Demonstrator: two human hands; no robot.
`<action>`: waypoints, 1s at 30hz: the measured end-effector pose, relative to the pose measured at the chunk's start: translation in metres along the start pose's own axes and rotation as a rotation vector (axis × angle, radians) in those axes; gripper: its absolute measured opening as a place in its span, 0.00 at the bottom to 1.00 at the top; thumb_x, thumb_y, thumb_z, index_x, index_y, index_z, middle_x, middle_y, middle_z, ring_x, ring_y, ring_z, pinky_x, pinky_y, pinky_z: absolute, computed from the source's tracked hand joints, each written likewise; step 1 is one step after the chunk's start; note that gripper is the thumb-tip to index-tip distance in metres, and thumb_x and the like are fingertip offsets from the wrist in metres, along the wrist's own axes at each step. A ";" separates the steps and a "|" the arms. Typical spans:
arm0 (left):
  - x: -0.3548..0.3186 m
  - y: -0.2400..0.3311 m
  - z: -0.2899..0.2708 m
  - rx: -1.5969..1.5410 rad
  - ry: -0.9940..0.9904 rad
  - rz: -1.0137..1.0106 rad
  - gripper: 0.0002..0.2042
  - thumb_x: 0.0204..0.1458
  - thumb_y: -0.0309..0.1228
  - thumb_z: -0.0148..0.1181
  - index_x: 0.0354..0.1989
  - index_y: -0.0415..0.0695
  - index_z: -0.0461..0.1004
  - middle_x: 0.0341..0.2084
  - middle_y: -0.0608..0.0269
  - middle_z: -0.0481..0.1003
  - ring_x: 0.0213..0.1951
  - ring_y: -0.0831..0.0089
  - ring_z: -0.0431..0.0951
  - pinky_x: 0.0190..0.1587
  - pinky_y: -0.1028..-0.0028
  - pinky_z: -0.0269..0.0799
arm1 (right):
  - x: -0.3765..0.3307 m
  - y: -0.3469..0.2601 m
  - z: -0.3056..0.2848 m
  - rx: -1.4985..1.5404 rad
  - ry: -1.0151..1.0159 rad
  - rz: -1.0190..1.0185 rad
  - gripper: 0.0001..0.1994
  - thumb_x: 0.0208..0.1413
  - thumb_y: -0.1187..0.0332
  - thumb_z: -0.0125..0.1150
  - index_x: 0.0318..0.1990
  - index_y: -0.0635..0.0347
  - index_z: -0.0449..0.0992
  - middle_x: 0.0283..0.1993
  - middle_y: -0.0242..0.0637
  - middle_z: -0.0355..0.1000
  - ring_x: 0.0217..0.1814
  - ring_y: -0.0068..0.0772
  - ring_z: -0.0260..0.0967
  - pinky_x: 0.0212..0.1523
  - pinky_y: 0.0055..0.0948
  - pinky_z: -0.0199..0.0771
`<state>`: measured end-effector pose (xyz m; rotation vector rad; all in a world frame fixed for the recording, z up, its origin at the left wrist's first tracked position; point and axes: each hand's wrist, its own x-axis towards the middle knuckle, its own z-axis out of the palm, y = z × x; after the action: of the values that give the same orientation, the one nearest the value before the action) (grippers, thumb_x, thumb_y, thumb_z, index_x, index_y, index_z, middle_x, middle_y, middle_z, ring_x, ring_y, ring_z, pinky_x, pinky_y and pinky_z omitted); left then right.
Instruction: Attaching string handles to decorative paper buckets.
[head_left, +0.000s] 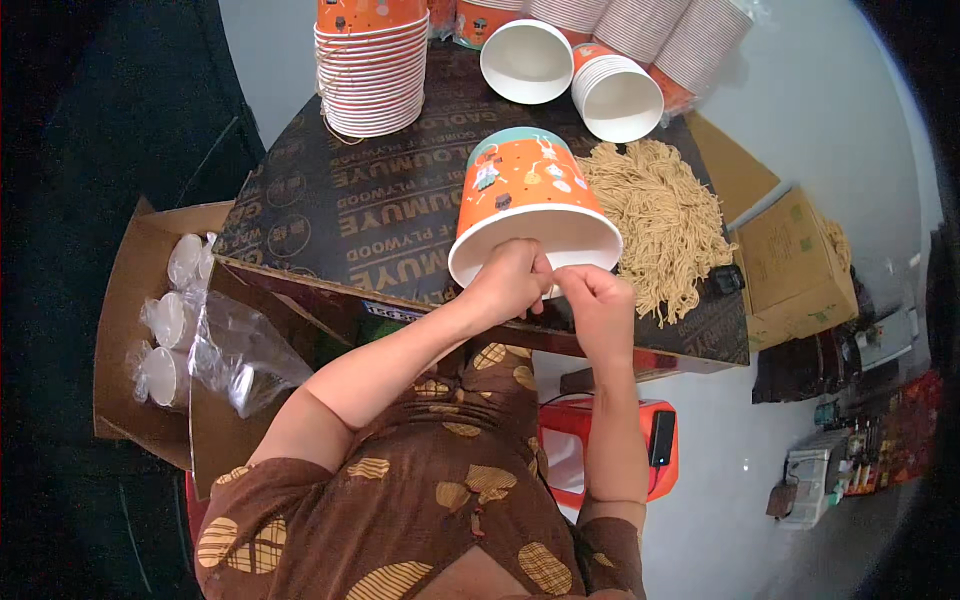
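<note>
- One orange paper cup (530,205) lies tilted on its side on the dark surface (340,215), its white mouth facing the person, directly beyond both hands
- Three stacks of matching cups lie farther beyond the hands: an upright stack (372,70) to the far left, and two stacks lying down (528,55) (625,85) with open mouths showing
- One heap of tan noodles (660,215) rests just right of the cup, touching its side
- The near edge of the surface runs right under the hands; bare dark board lies open to the left of the left hand
- The left hand (510,282) is curled closed on the lower rim of the cup
- The right hand (597,300) has its fingers pinched together at that same rim, touching the left hand; what it pinches is too small to tell
- A cardboard box (125,330) of clear plastic lids (175,320) sits well off to the left, below the surface
</note>
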<state>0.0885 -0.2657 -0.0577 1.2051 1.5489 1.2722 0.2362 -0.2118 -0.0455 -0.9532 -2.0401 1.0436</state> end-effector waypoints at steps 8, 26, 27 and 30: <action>0.004 -0.008 -0.001 -0.130 -0.062 -0.047 0.07 0.56 0.21 0.55 0.25 0.35 0.71 0.17 0.61 0.72 0.18 0.75 0.75 0.18 0.75 0.73 | 0.007 0.013 0.006 0.179 0.072 0.082 0.10 0.56 0.70 0.59 0.35 0.70 0.81 0.25 0.34 0.76 0.28 0.18 0.67 0.32 0.25 0.69; 0.001 0.000 0.001 -0.111 -0.019 0.025 0.08 0.55 0.22 0.55 0.24 0.33 0.69 0.16 0.56 0.75 0.18 0.70 0.79 0.18 0.72 0.74 | -0.005 -0.010 0.005 -0.106 0.097 -0.122 0.08 0.57 0.68 0.59 0.33 0.65 0.79 0.20 0.43 0.72 0.21 0.32 0.69 0.27 0.31 0.68; 0.001 0.000 0.001 -0.113 -0.019 0.043 0.07 0.55 0.21 0.53 0.24 0.33 0.69 0.16 0.56 0.75 0.18 0.70 0.79 0.18 0.72 0.74 | -0.008 -0.017 0.003 -0.105 0.096 -0.123 0.08 0.57 0.68 0.59 0.33 0.65 0.79 0.20 0.43 0.72 0.21 0.32 0.69 0.27 0.31 0.68; 0.004 -0.007 0.001 -0.131 -0.023 0.064 0.07 0.54 0.21 0.51 0.25 0.33 0.69 0.17 0.57 0.74 0.19 0.70 0.79 0.19 0.72 0.75 | -0.026 -0.037 -0.003 -0.158 0.100 -0.131 0.07 0.56 0.70 0.60 0.30 0.64 0.77 0.23 0.44 0.72 0.24 0.39 0.73 0.28 0.33 0.69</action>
<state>0.0874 -0.2619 -0.0643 1.1895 1.3983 1.3749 0.2405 -0.2477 -0.0177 -0.9169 -2.0941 0.7602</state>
